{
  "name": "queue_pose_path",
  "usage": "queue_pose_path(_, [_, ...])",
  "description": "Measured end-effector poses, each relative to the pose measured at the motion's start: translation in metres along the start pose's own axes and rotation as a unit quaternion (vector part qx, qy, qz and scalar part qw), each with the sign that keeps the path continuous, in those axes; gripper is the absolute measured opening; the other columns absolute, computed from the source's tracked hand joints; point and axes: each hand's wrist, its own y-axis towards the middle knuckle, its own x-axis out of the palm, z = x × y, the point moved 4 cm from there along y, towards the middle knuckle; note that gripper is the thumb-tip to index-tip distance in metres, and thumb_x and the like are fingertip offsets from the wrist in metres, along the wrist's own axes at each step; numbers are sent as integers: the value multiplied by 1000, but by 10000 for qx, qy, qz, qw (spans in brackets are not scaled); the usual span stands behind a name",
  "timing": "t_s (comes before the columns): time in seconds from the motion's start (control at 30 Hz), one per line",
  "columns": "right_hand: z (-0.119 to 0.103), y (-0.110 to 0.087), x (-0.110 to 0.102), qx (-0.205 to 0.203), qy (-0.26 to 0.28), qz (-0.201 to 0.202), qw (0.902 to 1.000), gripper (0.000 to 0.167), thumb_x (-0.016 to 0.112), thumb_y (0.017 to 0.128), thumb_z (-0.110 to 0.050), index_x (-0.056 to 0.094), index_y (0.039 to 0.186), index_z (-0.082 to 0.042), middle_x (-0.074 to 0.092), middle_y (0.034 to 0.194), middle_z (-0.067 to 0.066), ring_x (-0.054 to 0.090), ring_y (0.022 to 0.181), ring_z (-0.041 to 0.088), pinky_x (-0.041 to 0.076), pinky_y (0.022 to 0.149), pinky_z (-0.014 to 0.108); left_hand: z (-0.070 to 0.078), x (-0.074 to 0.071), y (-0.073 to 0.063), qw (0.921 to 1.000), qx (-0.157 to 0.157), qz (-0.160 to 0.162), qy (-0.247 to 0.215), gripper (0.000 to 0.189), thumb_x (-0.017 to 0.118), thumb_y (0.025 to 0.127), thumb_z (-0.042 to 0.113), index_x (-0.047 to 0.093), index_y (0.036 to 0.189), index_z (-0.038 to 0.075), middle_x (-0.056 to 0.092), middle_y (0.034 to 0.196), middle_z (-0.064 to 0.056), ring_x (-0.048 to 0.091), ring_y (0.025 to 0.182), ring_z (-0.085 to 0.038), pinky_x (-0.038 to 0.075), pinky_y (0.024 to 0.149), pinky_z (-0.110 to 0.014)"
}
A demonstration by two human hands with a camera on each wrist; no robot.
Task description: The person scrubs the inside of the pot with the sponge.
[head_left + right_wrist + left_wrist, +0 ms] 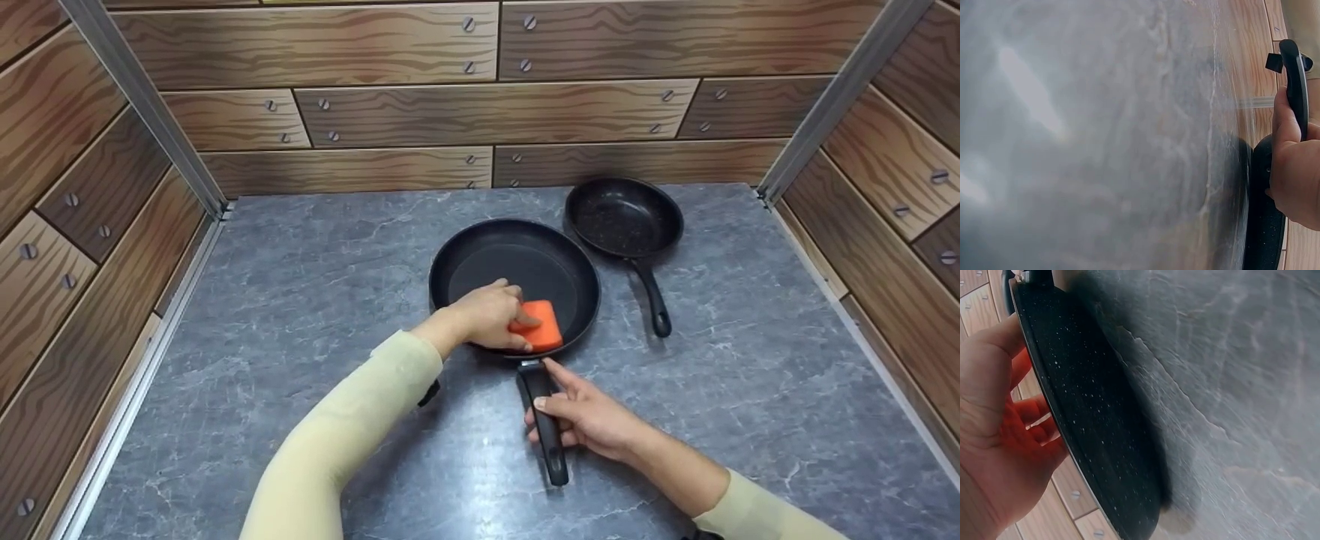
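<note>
A large black frying pan (502, 262) is at the middle of the table, its handle (553, 450) toward the person. The left hand (487, 315) reaches over the pan's rim and holds an orange sponge (546, 330) against the inside, near the handle end. In the left wrist view, the pan's speckled outer side (1084, 399) hides part of that hand (1010, 416). The right hand (592, 416) grips the handle from the right, thumb on top and index finger stretched toward the pan. The right wrist view also shows the right hand (1297, 174) around the handle (1296, 84).
A smaller black frying pan (626, 217) stands behind and to the right, close to the large one, with its handle (654, 300) pointing forward. Wood-patterned walls (397, 116) with metal corner strips (142, 105) enclose the grey marbled table (315, 277) at the back and sides.
</note>
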Motion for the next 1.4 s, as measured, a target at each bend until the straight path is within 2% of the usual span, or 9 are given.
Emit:
queue_pose_path(0.2, [0,0,0,-41,27,-37,10000,96,60,108,-13,-13,169,-9,74,103,12,78,87,23,64,75,37,1,1,9,9998,-144,-55,-126,53,75,97,52,68,144,30,67,131,-6,55,130,-20,21,128,-41])
queue_pose_path(0.5, [0,0,0,-35,18,-28,10000,96,60,108,-12,-13,169,-10,74,104,13,78,88,23,64,77,37,3,1,19,9999,-126,32,-58,52,72,98,54,68,144,29,65,128,-5,56,124,-22,31,122,-38])
queue_pose_path(0.6, [0,0,1,-46,-14,-22,10000,96,60,108,-12,-13,169,-9,74,104,13,78,88,23,64,75,36,3,2,21,9999,-134,60,-45,52,72,99,53,68,144,29,65,132,-6,55,126,-25,33,120,-39])
queue_pose_path(0.83, [0,0,1,-35,4,17,10000,96,60,107,-12,-13,169,-10,74,104,13,78,88,22,64,76,36,5,2,28,9999,-77,144,22,51,72,100,50,67,146,29,65,141,-9,53,137,-21,21,128,-43])
queue_pose_path(1.0, [1,0,0,-21,-3,21,10000,95,60,108,-12,-13,169,-10,74,104,13,78,88,22,64,76,36,5,3,32,9999,-128,102,14,51,69,101,50,66,147,28,63,144,-10,52,137,-23,24,126,-41])
queue_pose_path(1.23, [1,-1,0,8,-42,38,10000,96,61,107,-13,-13,169,-10,74,105,13,78,88,23,64,76,37,3,4,38,9996,-277,55,-69,51,70,101,49,65,148,31,59,148,-9,49,143,-23,20,128,-41])
queue_pose_path(1.4, [1,-1,1,-4,-57,47,10000,96,60,107,-13,-13,169,-10,74,105,13,77,88,23,64,77,38,3,3,42,9996,-250,133,6,49,70,101,48,65,148,32,60,148,-9,50,140,-23,25,126,-41])
